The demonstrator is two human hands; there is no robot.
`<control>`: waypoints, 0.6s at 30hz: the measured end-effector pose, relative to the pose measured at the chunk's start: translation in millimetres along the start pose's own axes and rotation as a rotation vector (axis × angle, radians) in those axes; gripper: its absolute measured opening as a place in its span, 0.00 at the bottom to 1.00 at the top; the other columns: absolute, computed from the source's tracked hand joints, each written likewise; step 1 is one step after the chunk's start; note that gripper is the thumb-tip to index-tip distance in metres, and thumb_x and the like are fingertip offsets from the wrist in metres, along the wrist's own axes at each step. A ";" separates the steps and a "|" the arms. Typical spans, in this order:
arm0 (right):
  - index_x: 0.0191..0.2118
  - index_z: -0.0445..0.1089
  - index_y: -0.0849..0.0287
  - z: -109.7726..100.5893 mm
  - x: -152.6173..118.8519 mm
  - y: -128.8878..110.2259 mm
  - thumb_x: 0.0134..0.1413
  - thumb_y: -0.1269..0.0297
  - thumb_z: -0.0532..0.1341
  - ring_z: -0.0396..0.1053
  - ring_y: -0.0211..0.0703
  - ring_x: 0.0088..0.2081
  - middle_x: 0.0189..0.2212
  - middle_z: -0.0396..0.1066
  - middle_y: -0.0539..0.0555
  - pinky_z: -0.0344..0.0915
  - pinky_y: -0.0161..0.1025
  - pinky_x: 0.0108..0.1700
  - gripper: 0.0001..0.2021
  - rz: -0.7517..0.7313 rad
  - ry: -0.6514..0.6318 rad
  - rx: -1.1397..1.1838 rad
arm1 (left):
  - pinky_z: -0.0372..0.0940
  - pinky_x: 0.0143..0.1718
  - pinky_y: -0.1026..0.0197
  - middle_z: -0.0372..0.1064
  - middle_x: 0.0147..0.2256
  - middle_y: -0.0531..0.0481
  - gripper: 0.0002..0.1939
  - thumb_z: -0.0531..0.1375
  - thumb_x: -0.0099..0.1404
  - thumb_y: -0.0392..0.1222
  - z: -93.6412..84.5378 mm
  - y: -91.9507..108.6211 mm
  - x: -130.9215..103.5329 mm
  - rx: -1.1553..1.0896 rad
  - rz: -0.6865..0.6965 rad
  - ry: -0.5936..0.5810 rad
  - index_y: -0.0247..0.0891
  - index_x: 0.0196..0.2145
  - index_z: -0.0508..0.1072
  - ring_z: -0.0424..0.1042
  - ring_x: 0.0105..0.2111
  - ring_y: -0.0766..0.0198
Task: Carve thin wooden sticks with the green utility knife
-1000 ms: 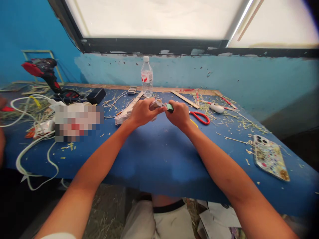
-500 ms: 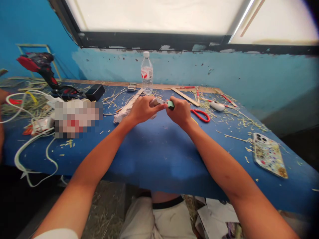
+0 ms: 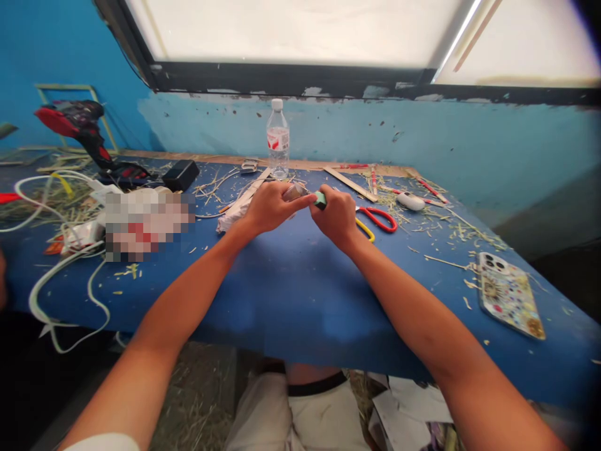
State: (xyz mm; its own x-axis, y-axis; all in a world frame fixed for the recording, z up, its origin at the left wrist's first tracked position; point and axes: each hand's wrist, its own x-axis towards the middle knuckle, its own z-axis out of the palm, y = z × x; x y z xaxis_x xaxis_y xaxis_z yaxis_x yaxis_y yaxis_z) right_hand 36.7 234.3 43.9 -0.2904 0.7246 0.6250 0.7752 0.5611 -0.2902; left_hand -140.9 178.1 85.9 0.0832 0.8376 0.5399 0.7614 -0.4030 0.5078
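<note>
Above the blue table, my left hand [image 3: 267,208] is closed around a small greyish-white piece [image 3: 294,192], its thumb stretched to the right. My right hand [image 3: 335,216] is wrapped around a tool with a green end [image 3: 320,200]; the rest of it is hidden in the fist. The two hands nearly meet, the left thumb tip against the green end. Just right of my right hand lie a red looped handle [image 3: 384,220] and a yellow one [image 3: 366,230]. A crumpled whitish bundle [image 3: 231,218] rests beside my left wrist.
Behind the hands stands a water bottle [image 3: 278,141]. At left are a cordless drill [image 3: 89,134], a black box [image 3: 181,175], white cables [image 3: 35,288] and part of another person's arm [image 3: 2,279]. A phone [image 3: 509,294], white mouse-like object [image 3: 410,201], wooden strip [image 3: 350,183] and shavings lie right.
My right hand has shifted slightly left and tilted, showing more of the yellow handle. The greyish-white piece has turned a little in my left hand. The other person's hand at left has moved back.
</note>
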 end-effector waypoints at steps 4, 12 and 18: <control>0.40 0.72 0.57 -1.5 -4.5 -8.0 0.64 0.59 0.56 0.69 0.47 0.30 0.30 0.75 0.58 0.47 0.40 0.33 0.10 0.038 0.024 0.031 | 0.45 0.23 0.62 0.58 0.17 0.56 0.33 0.61 0.63 0.70 -2.8 2.4 0.0 -0.044 -0.013 -0.001 0.37 0.19 0.62 0.52 0.20 0.71; 0.42 0.71 0.58 -11.1 -7.5 -22.7 0.69 0.58 0.54 0.69 0.47 0.31 0.31 0.75 0.58 0.47 0.40 0.33 0.12 0.101 0.012 0.043 | 0.45 0.22 0.62 0.52 0.17 0.58 0.34 0.62 0.61 0.71 -3.8 -2.8 2.1 -0.164 -0.002 0.000 0.39 0.20 0.56 0.49 0.20 0.72; 0.42 0.70 0.59 -16.3 -6.7 -26.9 0.70 0.59 0.53 0.68 0.45 0.30 0.31 0.75 0.58 0.46 0.40 0.32 0.12 0.139 0.006 0.016 | 0.46 0.22 0.62 0.55 0.17 0.58 0.33 0.61 0.62 0.71 -3.5 0.2 1.4 -0.166 -0.014 0.026 0.39 0.21 0.59 0.51 0.20 0.71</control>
State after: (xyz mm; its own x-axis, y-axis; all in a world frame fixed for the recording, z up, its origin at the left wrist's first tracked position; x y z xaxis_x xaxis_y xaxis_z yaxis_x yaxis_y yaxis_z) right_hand 26.9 207.9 59.3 -0.1778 0.7934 0.5822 0.7986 0.4620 -0.3857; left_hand -142.8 177.9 89.1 0.0551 0.8346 0.5481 0.6454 -0.4486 0.6182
